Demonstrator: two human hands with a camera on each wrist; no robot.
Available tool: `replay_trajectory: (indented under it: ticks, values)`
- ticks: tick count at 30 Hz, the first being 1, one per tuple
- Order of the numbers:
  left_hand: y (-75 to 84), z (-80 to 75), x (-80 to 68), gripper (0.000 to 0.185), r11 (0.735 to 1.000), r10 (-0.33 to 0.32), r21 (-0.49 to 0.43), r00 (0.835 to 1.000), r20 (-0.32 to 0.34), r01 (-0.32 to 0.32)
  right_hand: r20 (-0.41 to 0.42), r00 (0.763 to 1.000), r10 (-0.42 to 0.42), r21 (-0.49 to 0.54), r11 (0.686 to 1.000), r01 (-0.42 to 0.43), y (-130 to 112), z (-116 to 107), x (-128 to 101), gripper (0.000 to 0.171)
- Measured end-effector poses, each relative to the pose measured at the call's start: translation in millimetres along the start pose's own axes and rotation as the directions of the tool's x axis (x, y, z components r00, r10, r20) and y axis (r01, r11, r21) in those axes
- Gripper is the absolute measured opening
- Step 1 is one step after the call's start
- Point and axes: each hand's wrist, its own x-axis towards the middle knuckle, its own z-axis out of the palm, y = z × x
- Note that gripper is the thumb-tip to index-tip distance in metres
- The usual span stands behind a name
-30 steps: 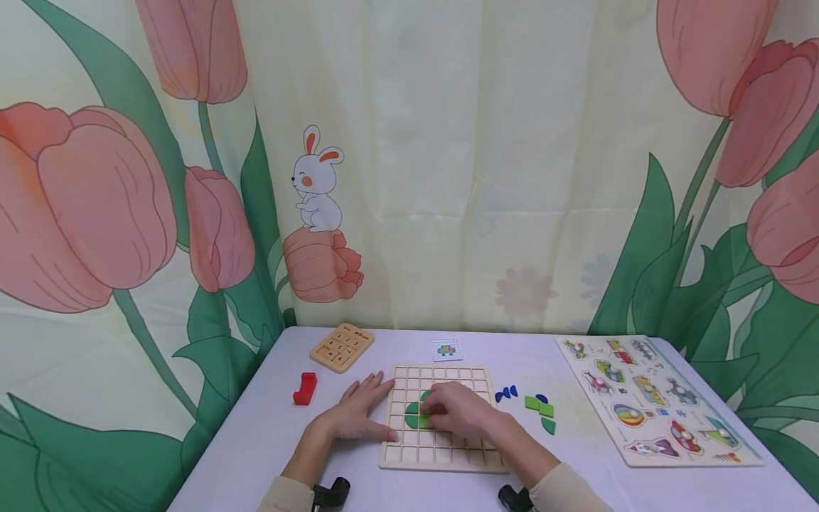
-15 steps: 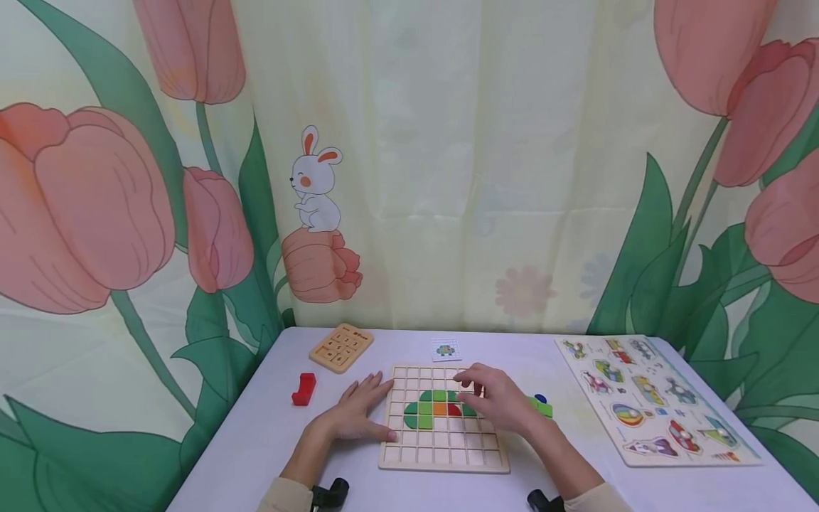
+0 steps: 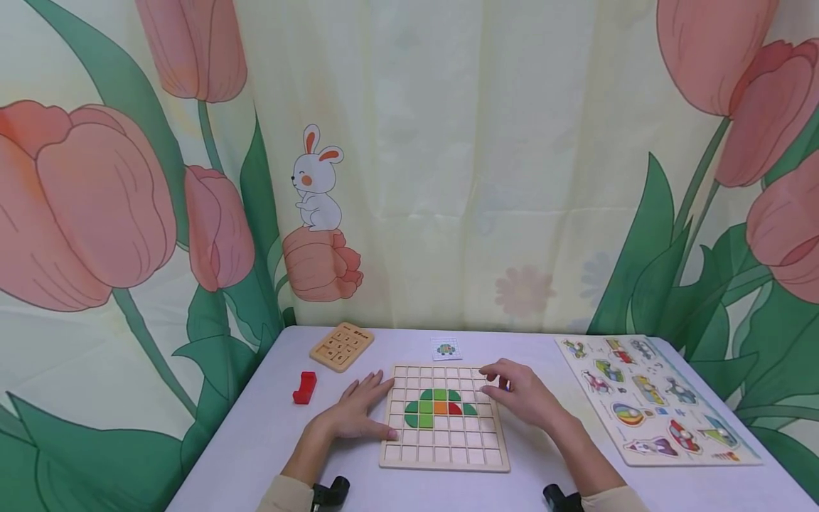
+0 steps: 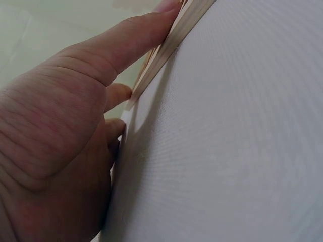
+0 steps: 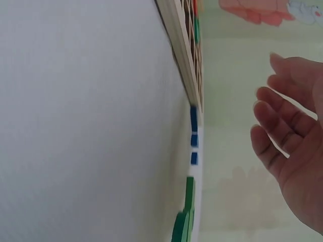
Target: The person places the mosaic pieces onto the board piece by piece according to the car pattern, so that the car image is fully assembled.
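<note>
A wooden grid board [image 3: 448,456] lies on the table, with green, orange and red pieces [image 3: 439,407] set in some of its squares. My left hand [image 3: 355,414] rests at the board's left side, fingers spread. In the left wrist view its thumb [image 4: 136,43] lies on the board's edge [image 4: 174,43]. My right hand [image 3: 527,398] is raised over the board's right edge with loosely bent fingers and holds nothing. Below it, the right wrist view shows small blue pieces [image 5: 194,140] and green pieces [image 5: 189,196] on the table, mostly hidden by the hand in the head view.
A small card with a coloured picture [image 3: 446,349] lies behind the board. At the left are a wooden number board [image 3: 342,348] and a red block [image 3: 305,388]. A large picture puzzle [image 3: 659,405] covers the right side of the table.
My right hand has lifted from the pieces on the board and moved right, past the board's edge, uncovering the green, orange and red pieces. The left hand has stayed in place.
</note>
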Motion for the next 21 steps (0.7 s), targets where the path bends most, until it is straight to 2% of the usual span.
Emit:
replay_trajectory:
  ticks: [10,21]
  values:
    - [0.1,0.8,-0.4,0.112,1.000,-0.005,-0.006,1.000,0.000,0.005,0.036,0.985,0.166,-0.047,0.985,-0.165,24.9,-13.9,-6.1,0.031]
    - [2.9,-1.5,-2.5,0.110,1.000,0.019,0.012,1.000,-0.004,-0.019,0.100,0.956,0.275,-0.068,0.961,-0.269,43.8,-25.0,-10.3,0.033]
